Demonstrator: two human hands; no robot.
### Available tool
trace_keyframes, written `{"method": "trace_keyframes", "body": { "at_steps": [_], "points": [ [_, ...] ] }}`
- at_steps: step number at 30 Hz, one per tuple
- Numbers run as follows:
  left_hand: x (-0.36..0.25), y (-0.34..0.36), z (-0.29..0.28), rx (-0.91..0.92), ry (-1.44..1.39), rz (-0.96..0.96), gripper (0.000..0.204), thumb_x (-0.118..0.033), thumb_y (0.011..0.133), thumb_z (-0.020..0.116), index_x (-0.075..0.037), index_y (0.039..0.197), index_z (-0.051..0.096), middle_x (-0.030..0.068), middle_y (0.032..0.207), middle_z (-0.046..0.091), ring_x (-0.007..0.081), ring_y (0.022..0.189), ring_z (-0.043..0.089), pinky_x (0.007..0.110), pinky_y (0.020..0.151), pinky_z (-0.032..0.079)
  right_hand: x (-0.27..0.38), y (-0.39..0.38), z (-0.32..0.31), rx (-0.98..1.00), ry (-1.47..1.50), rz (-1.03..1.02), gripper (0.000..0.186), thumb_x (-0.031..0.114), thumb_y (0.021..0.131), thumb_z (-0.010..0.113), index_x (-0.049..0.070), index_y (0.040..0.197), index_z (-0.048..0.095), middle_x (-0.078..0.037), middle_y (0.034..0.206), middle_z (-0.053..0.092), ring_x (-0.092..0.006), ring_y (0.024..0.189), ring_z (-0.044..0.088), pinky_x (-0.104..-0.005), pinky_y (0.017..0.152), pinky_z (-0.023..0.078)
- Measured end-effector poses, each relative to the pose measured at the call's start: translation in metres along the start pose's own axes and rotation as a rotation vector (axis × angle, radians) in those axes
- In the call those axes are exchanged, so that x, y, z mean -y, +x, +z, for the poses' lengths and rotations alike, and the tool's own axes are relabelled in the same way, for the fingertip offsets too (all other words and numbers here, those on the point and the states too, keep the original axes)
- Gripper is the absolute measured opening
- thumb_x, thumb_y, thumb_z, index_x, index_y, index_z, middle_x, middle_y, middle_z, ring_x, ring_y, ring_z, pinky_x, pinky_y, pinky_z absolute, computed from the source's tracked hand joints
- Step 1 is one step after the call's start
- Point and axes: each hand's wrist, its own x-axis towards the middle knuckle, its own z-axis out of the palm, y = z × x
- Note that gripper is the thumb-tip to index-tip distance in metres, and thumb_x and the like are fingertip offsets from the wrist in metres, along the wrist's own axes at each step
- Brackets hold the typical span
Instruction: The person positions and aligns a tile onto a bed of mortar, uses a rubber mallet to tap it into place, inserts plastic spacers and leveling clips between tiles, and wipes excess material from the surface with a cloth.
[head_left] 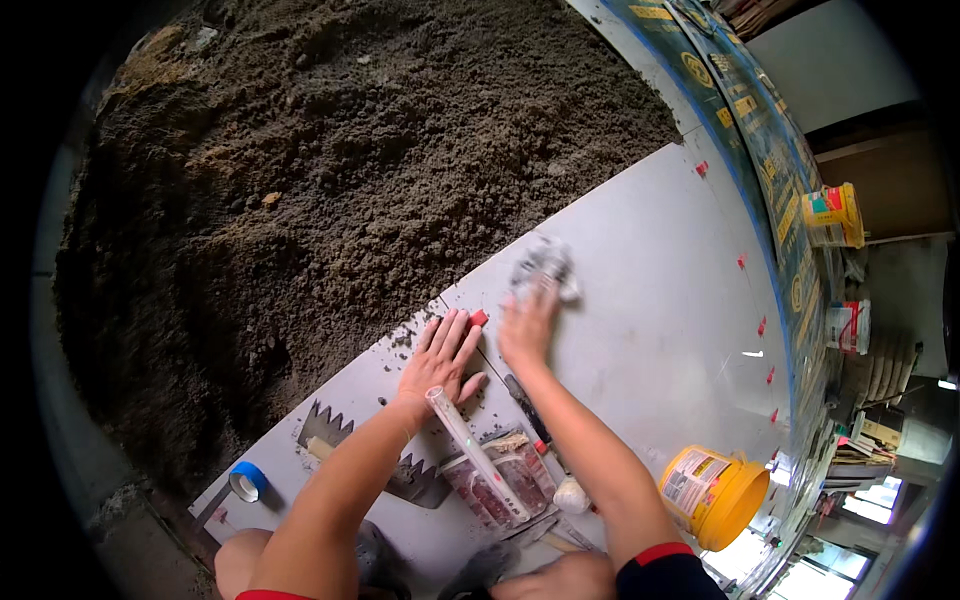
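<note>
My left hand lies flat with its fingers apart on a pale floor tile. A small red tile-levelling piece sits by its fingertips, at the joint between two tiles. Farther right, my right hand presses a crumpled grey-white cloth onto the tile; both are smeared by motion. Below my left hand, a clear tube lies across a clear container with reddish contents. A notched trowel is partly hidden by my left forearm. Between my arms lies a black-handled tool.
Dark, loose mortar or soil covers the far left, up to the tile edge. A blue tape roll stands at lower left. One yellow bucket is at lower right, another farther off. Several red pieces line the tiles' right side.
</note>
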Motion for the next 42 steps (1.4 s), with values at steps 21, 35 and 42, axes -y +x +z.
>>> {"method": "trace_keyframes", "body": {
  "at_steps": [21,35,42],
  "points": [
    [0.049,-0.119,-0.104,0.208,-0.408,-0.074,0.048,-0.031,0.09,0.07,-0.006,0.13,0.062,0.0157,0.135,0.059,0.0348,0.126,0.056,0.054,0.109,0.04,-0.001,-0.114,-0.205,0.129,0.813,0.302,0.04,0.009,0.095,0.061,-0.001,0.133,0.062,-0.017,0.131,0.064,-0.025,0.123,0.059,-0.0357,0.106,0.043],
    [0.019,-0.221,-0.086,0.783,0.067,0.014,0.02,-0.02,0.075,0.07,-0.01,0.092,0.076,0.0128,0.089,0.075,0.0329,0.09,0.072,0.046,0.078,0.054,-0.091,-0.171,-0.133,0.343,0.019,-0.137,0.061,0.014,0.092,0.062,0.0,0.147,0.04,-0.029,0.129,0.055,-0.0466,0.119,0.055,-0.0492,0.104,0.045],
    [-0.031,-0.229,-0.059,0.902,0.025,0.216,0.023,-0.02,0.073,0.065,-0.012,0.092,0.076,0.014,0.09,0.075,0.0335,0.092,0.072,0.046,0.078,0.056,-0.146,-0.136,-0.188,0.181,-0.255,0.196,0.049,0.013,0.093,0.061,0.005,0.141,0.051,-0.028,0.124,0.059,-0.0446,0.113,0.059,-0.0488,0.098,0.048]
  ]
}}
